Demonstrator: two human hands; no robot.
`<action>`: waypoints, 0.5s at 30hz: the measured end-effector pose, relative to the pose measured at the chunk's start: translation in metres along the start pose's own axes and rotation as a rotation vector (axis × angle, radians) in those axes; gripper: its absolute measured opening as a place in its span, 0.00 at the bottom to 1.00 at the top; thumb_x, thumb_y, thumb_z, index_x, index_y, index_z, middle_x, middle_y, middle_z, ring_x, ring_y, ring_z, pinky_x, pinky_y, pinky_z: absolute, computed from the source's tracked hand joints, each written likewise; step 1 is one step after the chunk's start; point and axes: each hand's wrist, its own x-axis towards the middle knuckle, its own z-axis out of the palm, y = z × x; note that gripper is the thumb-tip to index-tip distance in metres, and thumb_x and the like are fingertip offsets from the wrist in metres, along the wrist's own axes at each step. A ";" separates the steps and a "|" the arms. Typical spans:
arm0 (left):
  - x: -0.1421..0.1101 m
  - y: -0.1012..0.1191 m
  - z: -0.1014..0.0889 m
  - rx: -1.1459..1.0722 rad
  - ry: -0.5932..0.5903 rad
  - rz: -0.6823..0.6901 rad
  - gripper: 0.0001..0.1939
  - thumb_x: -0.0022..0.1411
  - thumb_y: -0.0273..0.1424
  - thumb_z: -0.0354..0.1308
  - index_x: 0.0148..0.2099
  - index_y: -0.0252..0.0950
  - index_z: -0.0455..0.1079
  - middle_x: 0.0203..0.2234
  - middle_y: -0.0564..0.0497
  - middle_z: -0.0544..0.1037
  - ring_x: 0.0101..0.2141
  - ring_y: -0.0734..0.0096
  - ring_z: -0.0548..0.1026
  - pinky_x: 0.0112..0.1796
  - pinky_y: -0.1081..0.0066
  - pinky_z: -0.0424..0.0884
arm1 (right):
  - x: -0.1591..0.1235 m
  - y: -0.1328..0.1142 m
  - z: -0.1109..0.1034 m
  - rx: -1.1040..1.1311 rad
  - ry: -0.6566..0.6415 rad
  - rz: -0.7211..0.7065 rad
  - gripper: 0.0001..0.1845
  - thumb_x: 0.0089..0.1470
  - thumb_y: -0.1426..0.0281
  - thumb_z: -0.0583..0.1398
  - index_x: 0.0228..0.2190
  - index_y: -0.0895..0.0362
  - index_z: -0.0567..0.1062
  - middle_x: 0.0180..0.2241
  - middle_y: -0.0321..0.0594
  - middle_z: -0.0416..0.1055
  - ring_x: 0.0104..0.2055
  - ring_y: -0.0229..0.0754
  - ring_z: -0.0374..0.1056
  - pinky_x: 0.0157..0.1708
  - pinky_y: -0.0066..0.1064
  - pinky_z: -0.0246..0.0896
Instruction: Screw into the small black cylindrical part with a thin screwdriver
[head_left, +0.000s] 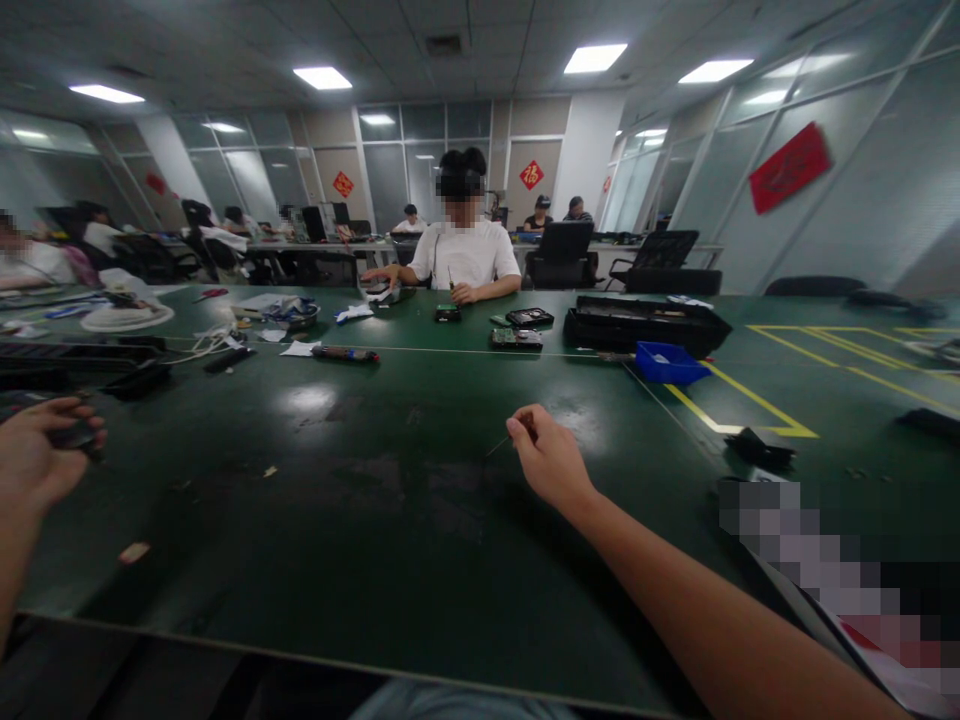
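At the left edge, my left hand (37, 455) is closed around a dark flat object (73, 436); fingers cover most of it, and its kind cannot be made out. My right hand (553, 458) hovers over the middle of the green table (315, 560), fingers pinched on a screwdriver (496, 447). The screwdriver's thin shaft points left and slightly down, while the hand hides most of the handle. Its tip touches nothing that I can see.
Opposite sits a person (465, 250) at work. Hard drives (516, 340), a black tray (637, 325), a blue bin (670, 363) and an electric screwdriver (345, 354) lie across the table. Small scraps (135, 552) are at the near left. A black piece (759, 448) lies right.
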 end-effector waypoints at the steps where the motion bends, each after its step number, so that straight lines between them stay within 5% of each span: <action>1: -0.003 0.002 0.009 -0.047 -0.010 -0.028 0.14 0.39 0.15 0.50 0.31 0.32 0.61 0.25 0.53 0.65 0.25 0.76 0.65 0.26 0.77 0.64 | 0.000 0.000 0.000 0.001 -0.001 0.002 0.12 0.63 0.61 0.51 0.35 0.55 0.70 0.28 0.37 0.73 0.29 0.41 0.68 0.30 0.31 0.56; 15: -0.074 0.007 0.107 -0.109 -0.504 -0.085 0.12 0.51 0.18 0.53 0.39 0.31 0.67 0.28 0.52 0.69 0.28 0.74 0.69 0.30 0.75 0.69 | 0.000 -0.001 -0.003 0.004 0.011 -0.005 0.12 0.63 0.61 0.52 0.35 0.54 0.70 0.28 0.38 0.73 0.30 0.41 0.69 0.31 0.32 0.57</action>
